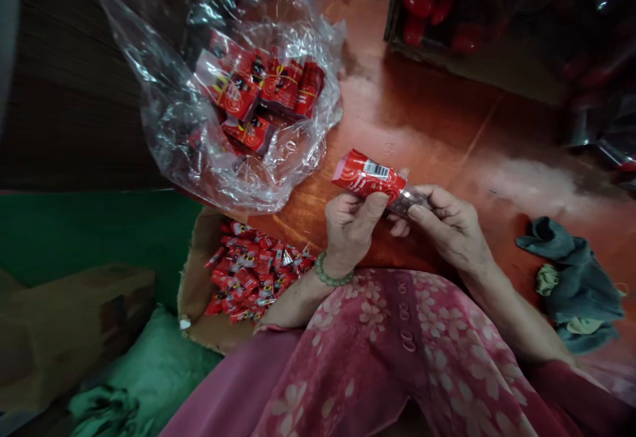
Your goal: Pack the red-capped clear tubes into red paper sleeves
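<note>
My left hand (352, 228) is closed round a red printed sleeve (354, 171) with a white barcode, its thumb pressed on the near side. The sleeve's pale open end points up and to the left. My right hand (453, 226) grips a clear, brownish container (403, 201), thumb on top. One end of this container sits inside the sleeve; its exact kind is hard to make out. Left of my hands, a clear plastic bag (303, 169) lies open round several bundles of flat red sleeves (241, 96) tied with yellow bands.
A cardboard box (191, 291) by my left forearm holds many small red-wrapped pieces (256, 271). Red-topped objects fill a dark box (497, 66) at the upper right. Dark cloths (579, 278) lie on the reddish-brown surface (422, 145) to the right.
</note>
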### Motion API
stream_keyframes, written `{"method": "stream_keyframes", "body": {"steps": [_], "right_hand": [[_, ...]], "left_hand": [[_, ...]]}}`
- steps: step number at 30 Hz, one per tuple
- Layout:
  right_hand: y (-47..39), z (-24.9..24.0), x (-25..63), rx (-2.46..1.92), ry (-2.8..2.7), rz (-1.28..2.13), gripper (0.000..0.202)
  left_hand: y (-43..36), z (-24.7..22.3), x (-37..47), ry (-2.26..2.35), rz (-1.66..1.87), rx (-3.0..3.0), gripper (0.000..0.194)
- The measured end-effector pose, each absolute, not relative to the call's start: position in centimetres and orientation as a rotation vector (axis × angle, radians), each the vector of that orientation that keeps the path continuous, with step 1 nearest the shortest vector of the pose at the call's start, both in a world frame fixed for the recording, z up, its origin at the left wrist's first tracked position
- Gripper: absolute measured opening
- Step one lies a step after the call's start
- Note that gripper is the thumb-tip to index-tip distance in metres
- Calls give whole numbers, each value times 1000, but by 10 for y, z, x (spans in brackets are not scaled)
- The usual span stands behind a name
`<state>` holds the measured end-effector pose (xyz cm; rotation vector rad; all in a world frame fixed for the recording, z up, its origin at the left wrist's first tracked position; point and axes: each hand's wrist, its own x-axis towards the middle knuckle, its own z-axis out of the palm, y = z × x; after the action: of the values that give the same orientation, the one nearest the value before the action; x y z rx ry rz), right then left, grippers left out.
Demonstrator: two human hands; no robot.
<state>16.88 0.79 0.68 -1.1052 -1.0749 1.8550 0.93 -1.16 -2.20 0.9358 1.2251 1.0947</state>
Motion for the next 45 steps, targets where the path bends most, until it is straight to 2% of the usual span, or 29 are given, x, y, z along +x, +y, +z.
{"method": "stream_keyframes", "body": {"steps": [3, 10, 14, 21, 25, 27, 30, 35, 38, 41, 45], "right_hand": [[9, 8, 165, -1028, -967, 1943, 29], [3, 16, 154, -963, -994, 1881, 19], [-5, 24, 149, -1005, -1016, 1776, 27], [-15, 29, 144, -1017, -1049, 1710, 29], [-24, 20, 146, -941, -1016, 1729, 33], [-30, 16, 147, -912, -1041, 1737, 28], [-37, 12, 150, -906, -1070, 1695, 22], [-43, 4, 152, -988, -1043, 1584, 33], [-44, 0, 150, -1014, -1069, 1634, 36], [-44, -1, 148, -962, -1107, 1704, 29], [-41, 7, 156, -838, -1488, 1754, 22]], "left_hand": [[-8, -12, 10, 1147, 1223, 757, 47], [1, 26, 19, 1039, 1236, 479, 57], [-11, 22, 25, 1011, 1196, 492, 56], [-25, 16, 19, 841, 1140, 594, 41], [-28, 20, 17, 829, 1217, 544, 55], [-31, 21, 20, 890, 1198, 522, 59], [-39, 21, 25, 918, 1121, 528, 61], [-51, 13, 28, 908, 1105, 564, 58], [-54, 8, 27, 931, 1103, 601, 58], [-56, 9, 21, 937, 1094, 605, 60], [-71, 16, -10, 1043, 1153, 702, 43]]}}
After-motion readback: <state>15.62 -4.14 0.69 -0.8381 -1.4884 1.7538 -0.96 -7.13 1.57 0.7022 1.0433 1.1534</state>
